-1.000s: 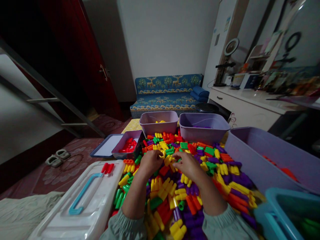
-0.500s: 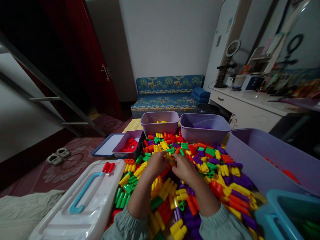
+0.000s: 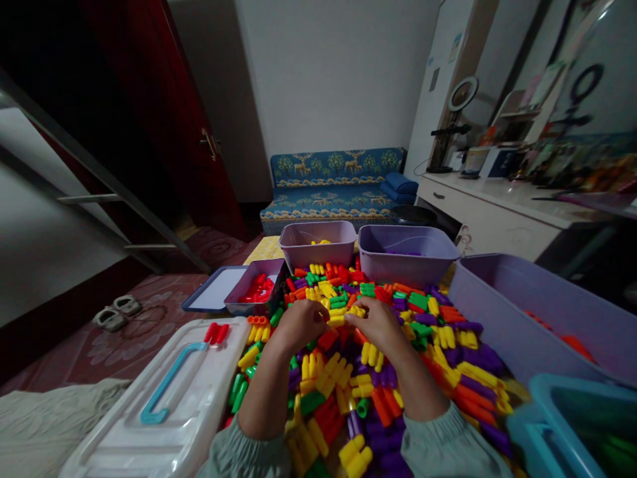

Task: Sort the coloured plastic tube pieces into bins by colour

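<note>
Many plastic tube-shaped building blocks in yellow, red, orange, green and purple lie in a heap before me. My left hand [image 3: 302, 321] is over the middle of the heap with fingers curled inward; whatever is in the fingertips is hidden. Across from it, my right hand [image 3: 376, 322] pinches a yellow block [image 3: 356, 311] between thumb and fingers. A small gap separates the hands, and another yellow block [image 3: 337, 320] shows in it, close to both. Below the wrists lies a larger joined yellow block [image 3: 333, 375].
Purple bins [image 3: 318, 252] [image 3: 408, 262] [image 3: 542, 318] stand behind and right of the heap. A small box [image 3: 255, 307] with red blocks is at left, near a white lid [image 3: 194, 392] with a blue handle. A light-blue bin [image 3: 542, 425] sits at front right.
My hands have moved apart; they were close together over the heap. The left has shifted left, the right slightly right, uncovering yellow and green blocks between them.
</note>
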Demonstrator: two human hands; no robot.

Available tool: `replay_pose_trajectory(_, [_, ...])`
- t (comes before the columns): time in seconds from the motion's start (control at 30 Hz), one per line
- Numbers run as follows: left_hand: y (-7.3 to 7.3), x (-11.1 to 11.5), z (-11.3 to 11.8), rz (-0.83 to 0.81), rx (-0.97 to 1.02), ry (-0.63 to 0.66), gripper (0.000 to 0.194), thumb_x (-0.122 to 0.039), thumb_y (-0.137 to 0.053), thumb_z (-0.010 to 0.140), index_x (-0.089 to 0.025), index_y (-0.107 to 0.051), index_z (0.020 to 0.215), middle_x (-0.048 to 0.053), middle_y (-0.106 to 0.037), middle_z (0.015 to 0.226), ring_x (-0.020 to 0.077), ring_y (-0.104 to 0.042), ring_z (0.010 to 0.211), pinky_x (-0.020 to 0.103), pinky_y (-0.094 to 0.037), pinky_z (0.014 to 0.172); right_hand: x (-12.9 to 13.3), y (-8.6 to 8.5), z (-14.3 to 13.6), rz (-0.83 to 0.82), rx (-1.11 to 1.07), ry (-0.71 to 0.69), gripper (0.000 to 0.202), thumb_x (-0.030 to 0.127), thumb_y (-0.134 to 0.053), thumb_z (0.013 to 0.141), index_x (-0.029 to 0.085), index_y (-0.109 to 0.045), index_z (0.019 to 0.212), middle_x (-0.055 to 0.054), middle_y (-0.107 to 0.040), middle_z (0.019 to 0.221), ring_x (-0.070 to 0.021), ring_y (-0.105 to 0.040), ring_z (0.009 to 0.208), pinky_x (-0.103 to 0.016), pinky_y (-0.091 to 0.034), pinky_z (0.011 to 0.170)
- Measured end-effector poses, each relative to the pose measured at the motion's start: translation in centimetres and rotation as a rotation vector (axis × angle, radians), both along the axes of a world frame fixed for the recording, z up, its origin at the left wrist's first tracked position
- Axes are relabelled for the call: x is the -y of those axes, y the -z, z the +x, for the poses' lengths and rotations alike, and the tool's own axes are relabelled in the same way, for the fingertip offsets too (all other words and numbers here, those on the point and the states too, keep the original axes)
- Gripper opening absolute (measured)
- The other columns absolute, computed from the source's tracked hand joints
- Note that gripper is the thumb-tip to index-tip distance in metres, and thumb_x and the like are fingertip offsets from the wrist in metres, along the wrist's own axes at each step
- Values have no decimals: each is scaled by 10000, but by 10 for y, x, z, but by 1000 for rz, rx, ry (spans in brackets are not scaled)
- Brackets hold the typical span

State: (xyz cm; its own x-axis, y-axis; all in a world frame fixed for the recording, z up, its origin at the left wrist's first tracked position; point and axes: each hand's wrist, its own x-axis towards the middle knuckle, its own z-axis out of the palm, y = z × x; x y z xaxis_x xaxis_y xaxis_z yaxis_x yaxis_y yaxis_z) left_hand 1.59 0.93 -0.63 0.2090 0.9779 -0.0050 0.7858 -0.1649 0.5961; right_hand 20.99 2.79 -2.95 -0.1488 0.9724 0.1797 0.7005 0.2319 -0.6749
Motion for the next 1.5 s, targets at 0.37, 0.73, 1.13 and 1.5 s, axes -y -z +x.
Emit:
replay_pose_trajectory(0.37, [4, -4, 33, -148, 768, -128, 513, -282, -676, 769, -105, -571, 1238, 167, -634, 1147, 162, -671, 761, 261, -541, 633, -2, 5, -16, -4, -440, -102, 436, 190, -552, 755, 178, -608, 1188, -102, -696, 1072, -185, -683, 903, -287, -539, 758])
replay_pose_trajectory(0.73, [-9, -41, 30, 67, 891, -222, 445, -280, -709, 727, -96, -657, 1129, 108, -712, 978, 193, -673, 790, 270, -549, 676, -17, -26, -38, -10, -758, -168, 538, 177, -587, 714, 144, -530, 1247, -141, -614, 1246, -207, -636, 1070, -345, -522, 912])
replay_pose_trajectory(1.13, [-48, -82, 10, 145, 781, -166, 393, -229, -635, 764, -100, -655, 1135, 134, -682, 1109, 214, -655, 943, 315, -525, 821, -73, -75, -39, 1, -939, -39, 455, 265, -671, 667, 150, -606, 1102, -138, -647, 1185, -237, -624, 1082, -406, -511, 912])
replay_pose_trajectory(1.5, [-13, 17, -5, 16, -374, -132, 304, -234, -641, 692, -247, -734, 981, 68, -720, 916, 226, -656, 831, 280, -455, 692, -8, -11, 22, -19, -402, -52, 245, 288, -646, 720, 168, -702, 926, -81, -736, 893, -212, -689, 833, -352, -531, 796])
